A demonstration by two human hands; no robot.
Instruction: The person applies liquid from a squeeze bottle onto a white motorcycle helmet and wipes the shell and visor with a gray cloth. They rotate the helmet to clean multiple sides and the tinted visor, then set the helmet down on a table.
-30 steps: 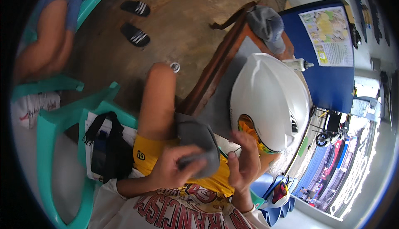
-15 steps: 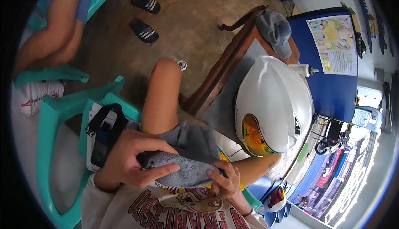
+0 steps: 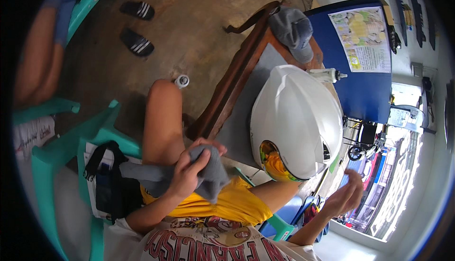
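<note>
My left hand [image 3: 189,166] is closed around a bunched grey knit sock [image 3: 211,178] above my lap, its thumb pressed on top and part of the sock hanging over my yellow shorts [image 3: 237,199]. A longer strip of grey cloth [image 3: 149,174] lies across my thigh and the chair's edge beside my left wrist; I cannot tell whether it is another sock. Out to the right, my right hand [image 3: 345,195] is raised with nothing in it, fingers loosely bent and apart. It is nearest to the white helmet [image 3: 294,114], below its lower right side, not touching it.
The helmet stands on a wooden table [image 3: 227,123] with a grey cap [image 3: 293,31] and a white bottle [image 3: 327,75]. A green plastic chair [image 3: 42,171] at my left bears a black strap [image 3: 102,156] and papers. Black slides [image 3: 137,42] and a small container [image 3: 181,81] are on the floor.
My right hand has let go of the sock and swung out to the right. My left hand has gathered the sock and moved it forward. The view has shifted a little rightward.
</note>
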